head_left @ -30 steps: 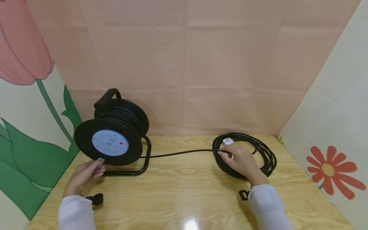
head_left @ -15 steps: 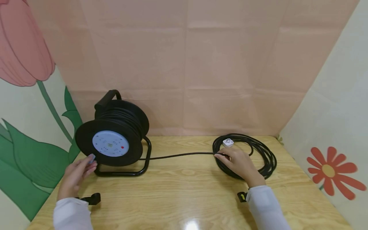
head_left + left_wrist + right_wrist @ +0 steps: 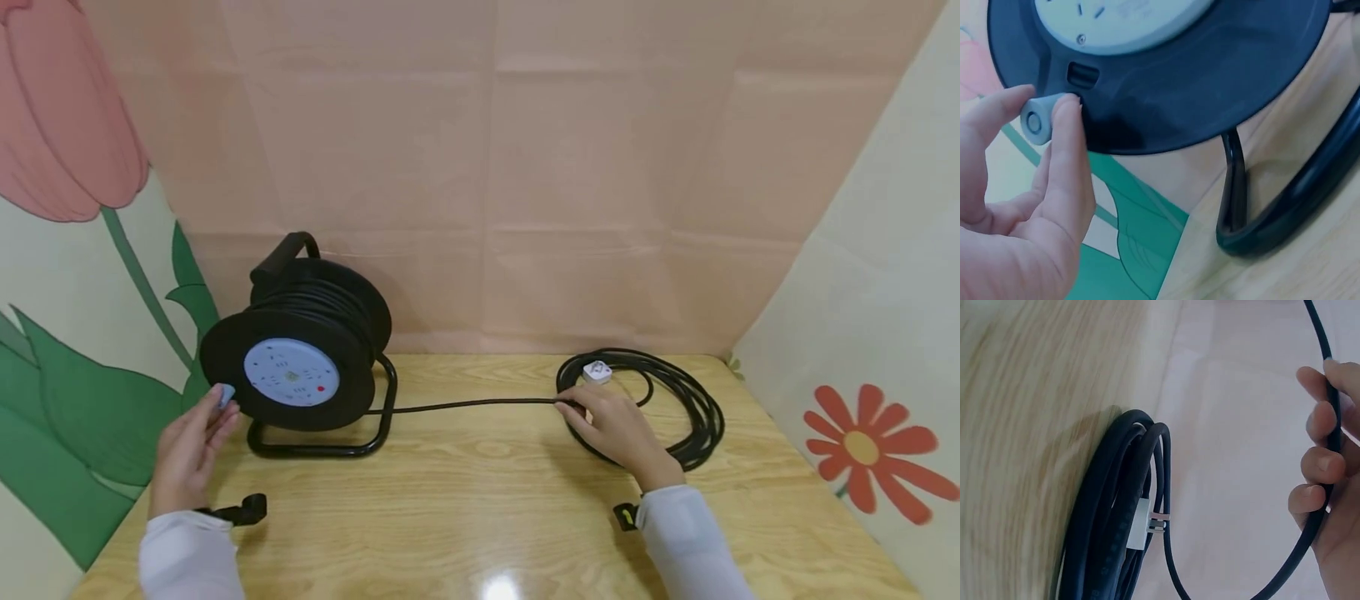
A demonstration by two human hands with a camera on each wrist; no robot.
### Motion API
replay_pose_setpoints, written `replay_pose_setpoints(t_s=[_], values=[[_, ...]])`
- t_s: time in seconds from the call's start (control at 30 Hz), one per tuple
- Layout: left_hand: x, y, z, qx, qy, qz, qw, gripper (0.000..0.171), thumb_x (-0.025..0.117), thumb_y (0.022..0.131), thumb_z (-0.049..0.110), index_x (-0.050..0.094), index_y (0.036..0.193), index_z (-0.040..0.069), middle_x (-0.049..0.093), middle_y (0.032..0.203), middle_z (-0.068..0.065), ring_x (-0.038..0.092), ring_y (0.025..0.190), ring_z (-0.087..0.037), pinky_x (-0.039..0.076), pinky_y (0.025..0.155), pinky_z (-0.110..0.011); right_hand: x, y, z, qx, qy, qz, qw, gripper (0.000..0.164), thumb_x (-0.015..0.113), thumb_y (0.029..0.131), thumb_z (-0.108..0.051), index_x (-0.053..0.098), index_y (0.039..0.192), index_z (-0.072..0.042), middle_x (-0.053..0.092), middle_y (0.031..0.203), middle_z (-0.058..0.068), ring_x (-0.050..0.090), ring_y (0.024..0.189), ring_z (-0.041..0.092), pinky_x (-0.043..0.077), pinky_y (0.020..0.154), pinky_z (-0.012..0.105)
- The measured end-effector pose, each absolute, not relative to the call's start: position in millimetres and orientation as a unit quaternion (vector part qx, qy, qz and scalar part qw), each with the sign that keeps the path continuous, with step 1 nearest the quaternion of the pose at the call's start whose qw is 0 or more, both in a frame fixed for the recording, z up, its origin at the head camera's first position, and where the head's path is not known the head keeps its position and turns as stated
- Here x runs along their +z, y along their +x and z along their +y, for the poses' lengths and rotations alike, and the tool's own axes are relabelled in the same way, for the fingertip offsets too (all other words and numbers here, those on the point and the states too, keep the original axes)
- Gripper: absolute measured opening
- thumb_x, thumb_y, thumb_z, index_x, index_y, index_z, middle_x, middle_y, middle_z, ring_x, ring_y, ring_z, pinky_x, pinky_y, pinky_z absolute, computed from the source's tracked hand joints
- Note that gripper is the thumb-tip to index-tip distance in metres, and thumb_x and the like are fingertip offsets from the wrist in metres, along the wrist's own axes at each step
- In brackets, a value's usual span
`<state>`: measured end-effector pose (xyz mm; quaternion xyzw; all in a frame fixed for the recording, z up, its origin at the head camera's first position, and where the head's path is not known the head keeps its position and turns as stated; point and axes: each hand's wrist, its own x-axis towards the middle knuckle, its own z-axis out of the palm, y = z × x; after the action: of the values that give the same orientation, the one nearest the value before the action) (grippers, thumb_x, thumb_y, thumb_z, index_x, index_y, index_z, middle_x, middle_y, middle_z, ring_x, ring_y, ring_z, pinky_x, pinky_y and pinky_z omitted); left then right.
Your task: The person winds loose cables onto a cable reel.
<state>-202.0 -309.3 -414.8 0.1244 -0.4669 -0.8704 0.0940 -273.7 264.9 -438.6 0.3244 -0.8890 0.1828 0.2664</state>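
A black cable reel (image 3: 296, 333) stands on its tubular frame at the left, its pale blue socket face (image 3: 291, 372) turned toward me. At the reel's left rim my left hand (image 3: 187, 450) pinches a small light-blue crank knob (image 3: 1041, 119) between thumb and fingers. From the reel a black cable (image 3: 472, 402) runs right across the table to my right hand (image 3: 618, 429). The fingers of that hand curl round the cable, as the right wrist view shows. Behind and beneath it lies a loose coil of the same cable (image 3: 701, 417), with a white plug (image 3: 597, 372) inside the loops.
The wooden table (image 3: 450, 500) meets a pink backdrop (image 3: 480, 167) behind the reel and coil. Painted side panels stand left and right, one with a red flower (image 3: 859, 447). A black strap end (image 3: 243, 509) sticks out from the left wrist.
The left hand has carried the knob from the reel's lower edge leftward and up along its rim, the socket face turning with it. The right hand has shifted slightly left and down.
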Motion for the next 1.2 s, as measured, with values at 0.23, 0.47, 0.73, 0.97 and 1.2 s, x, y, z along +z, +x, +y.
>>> replay_pose_setpoints(t_s=[0.23, 0.47, 0.73, 0.97, 1.2], values=[[-410.6, -204.1, -302.7, -0.879, 0.151, -0.427, 0.148, 0.01, 0.076, 0.09, 0.014, 0.077, 0.098, 0.009, 0.072, 0.09, -0.001, 0.069, 0.082, -0.008, 0.055, 0.08, -0.018, -439.3, -278.1, 262.3, 0.166, 0.35, -0.872, 0.298, 0.012, 0.078, 0.089, -0.023, 0.076, 0.1, -0.02, 0.07, 0.088, -0.011, 0.056, 0.065, 0.002, 0.05, 0.056, 0.029], [-405.8, -207.5, -297.0, -0.878, 0.178, -0.398, 0.198, 0.012, 0.08, 0.085, 0.005, 0.077, 0.096, 0.007, 0.073, 0.092, -0.002, 0.07, 0.079, -0.01, 0.056, 0.075, -0.019, -439.3, -274.6, 256.7, 0.178, 0.351, -0.869, 0.3, 0.01, 0.076, 0.09, -0.018, 0.075, 0.1, -0.019, 0.052, 0.072, -0.018, 0.04, 0.056, 0.0, 0.037, 0.048, 0.022], [-399.6, -207.4, -290.0, -0.907, 0.149, -0.323, 0.227, 0.018, 0.077, 0.088, 0.003, 0.075, 0.105, 0.0, 0.069, 0.099, -0.007, 0.071, 0.088, -0.015, 0.054, 0.082, -0.019, -439.0, -272.3, 252.8, 0.181, 0.343, -0.874, 0.292, 0.009, 0.075, 0.091, -0.02, 0.074, 0.1, -0.018, 0.047, 0.073, -0.017, 0.039, 0.057, 0.001, 0.036, 0.048, 0.021], [-389.4, -211.2, -277.7, -0.922, 0.139, -0.247, 0.263, 0.02, 0.075, 0.087, -0.003, 0.072, 0.106, -0.005, 0.068, 0.1, -0.011, 0.07, 0.084, -0.018, 0.056, 0.079, -0.021, -440.6, -272.3, 251.0, 0.181, 0.352, -0.873, 0.285, 0.009, 0.076, 0.091, -0.023, 0.072, 0.099, -0.021, 0.049, 0.074, -0.017, 0.041, 0.06, 0.002, 0.038, 0.051, 0.022], [-380.0, -215.5, -270.2, -0.931, 0.123, -0.185, 0.29, 0.024, 0.07, 0.088, -0.01, 0.066, 0.111, -0.007, 0.059, 0.116, -0.01, 0.065, 0.098, -0.016, 0.053, 0.087, -0.02, -439.3, -275.1, 246.7, 0.174, 0.363, -0.867, 0.295, 0.009, 0.077, 0.09, -0.024, 0.072, 0.097, -0.021, 0.047, 0.074, -0.016, 0.041, 0.061, 0.002, 0.038, 0.052, 0.022]])
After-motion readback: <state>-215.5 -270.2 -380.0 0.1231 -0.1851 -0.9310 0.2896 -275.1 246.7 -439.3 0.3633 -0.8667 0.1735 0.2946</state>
